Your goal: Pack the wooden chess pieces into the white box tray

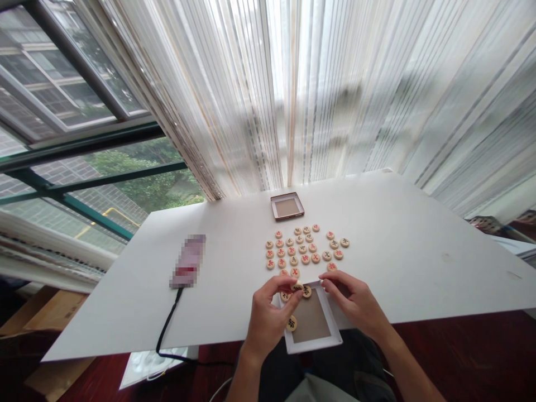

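Left hand (270,312): thumb and forefinger pinched together on one held xiangqi piece (297,286), black-marked, raised above the far left part of the box. Right hand (354,298): thumb and forefinger nearly meeting at the far right corner of the box, palm half curled; from my feed I cannot tell whether anything is caught between the fingertips.

Box (331,321): shallow, white-walled, brown-bottomed, its near end projecting past the surface edge above the wearer's lap. I count three pieces in view at it: one black-marked disc (291,323) by the left wall, another black-marked disc (307,291) at the far end, and a third disc partly hidden by the left fingers.

Loose xiangqi pieces (292,251): round, pale, red or black characters, lying face up beyond the box in rough rows; a smaller cluster (338,254) sits to their right.

Second shallow tray (287,207): dark-rimmed, pale inside, farther out, behind the rows.

Pixelated oblong object (188,262): mauve, left of the pieces, detail obscured; a black cable (167,324) runs from its near end over the edge.

Surface (419,251): white, broad. Beyond it I log a striped sheer curtain (288,95) and, to the left, a window (84,162) with greenery outside.
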Action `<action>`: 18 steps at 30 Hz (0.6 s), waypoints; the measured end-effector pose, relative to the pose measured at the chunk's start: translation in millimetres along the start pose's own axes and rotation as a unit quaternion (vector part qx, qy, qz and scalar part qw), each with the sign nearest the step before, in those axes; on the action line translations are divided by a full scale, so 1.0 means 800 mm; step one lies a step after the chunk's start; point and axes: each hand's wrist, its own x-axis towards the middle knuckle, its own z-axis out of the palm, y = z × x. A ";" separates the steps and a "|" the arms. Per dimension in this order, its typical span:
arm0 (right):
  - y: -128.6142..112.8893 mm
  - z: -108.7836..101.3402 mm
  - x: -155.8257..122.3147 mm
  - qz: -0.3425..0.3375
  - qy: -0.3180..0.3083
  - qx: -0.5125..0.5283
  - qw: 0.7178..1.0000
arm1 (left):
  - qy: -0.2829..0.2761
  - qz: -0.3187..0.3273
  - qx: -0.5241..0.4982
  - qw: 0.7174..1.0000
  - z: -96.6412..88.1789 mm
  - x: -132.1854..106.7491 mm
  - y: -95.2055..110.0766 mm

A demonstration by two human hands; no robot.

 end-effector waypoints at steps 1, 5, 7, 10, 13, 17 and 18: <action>0.000 0.000 0.000 0.000 0.000 0.000 1.000 | 0.000 0.002 -0.001 1.000 0.000 0.000 0.000; 0.001 0.001 0.000 -0.002 0.002 0.003 1.000 | -0.034 0.014 0.014 0.999 0.001 0.001 0.007; 0.001 0.001 0.000 -0.003 0.003 0.007 1.000 | -0.073 0.031 0.030 0.996 0.003 0.000 0.015; 0.003 0.001 0.000 -0.006 0.005 0.011 1.000 | -0.128 0.057 0.067 0.988 0.006 -0.002 0.024; 0.006 0.001 -0.001 -0.013 0.004 0.014 1.000 | -0.170 0.074 0.131 0.974 0.009 -0.005 0.029; 0.008 0.001 -0.001 -0.016 0.003 0.012 1.000 | -0.200 0.091 0.237 0.946 0.014 -0.005 0.031; 0.007 0.001 -0.001 -0.016 0.003 0.011 1.000 | -0.200 0.096 0.258 0.940 0.016 -0.004 0.030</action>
